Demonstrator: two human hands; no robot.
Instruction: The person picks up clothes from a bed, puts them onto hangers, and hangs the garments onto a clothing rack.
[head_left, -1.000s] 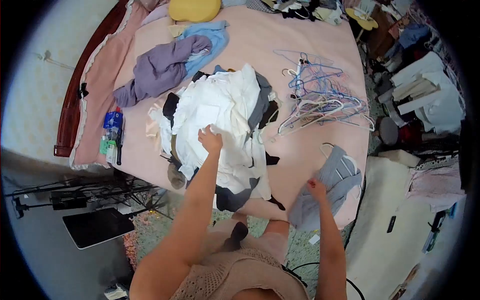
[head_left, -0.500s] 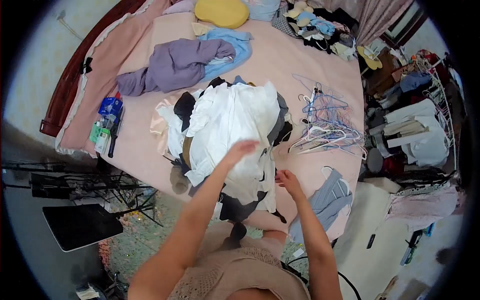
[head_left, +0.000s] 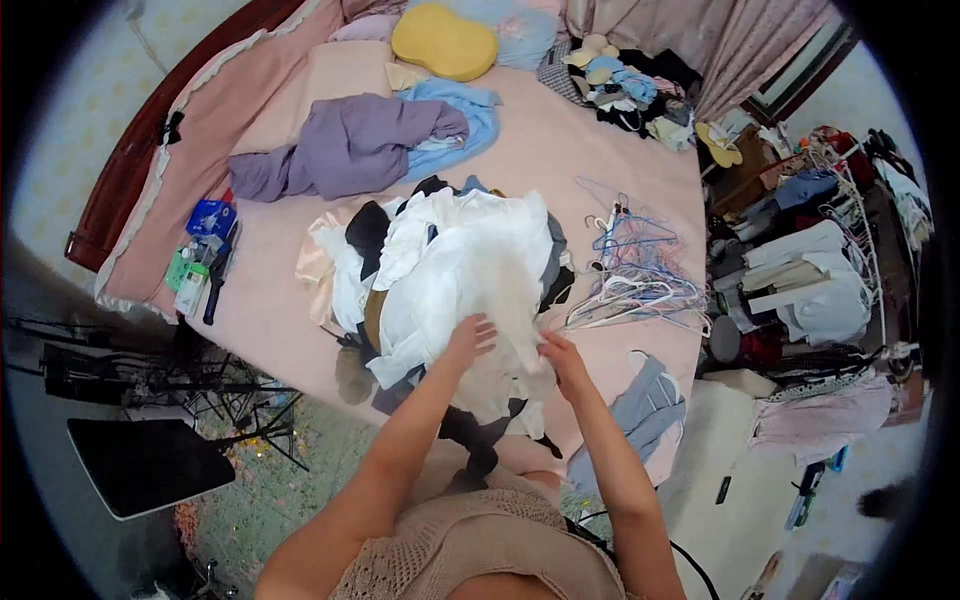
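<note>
A heap of clothes, mostly white garments (head_left: 425,265), lies on the bed in front of me. A thin off-white garment (head_left: 510,300) covers the heap's near right side, its upper part smeared by motion. On its left part rests my left hand (head_left: 470,340), fingers spread. My right hand (head_left: 563,360) pinches the same garment's right edge between thumb and fingers. Dark clothing (head_left: 470,432) hangs from the heap's near side toward my lap. To the right of my right hand a grey garment (head_left: 645,405) lies on a white hanger.
Tangled hangers (head_left: 640,285) lie on the bed's right side. A purple garment (head_left: 350,145) and a yellow cushion (head_left: 445,42) are farther back. Bottles and packets (head_left: 200,260) stand at the left edge. A black panel on a stand (head_left: 145,465) is at left, a loaded clothes rack (head_left: 865,230) at right.
My right hand has moved up and left to the off-white garment's edge and closed on it. My left hand has drawn down toward me. The garment's upper part has shifted; the whole view tilted slightly.
</note>
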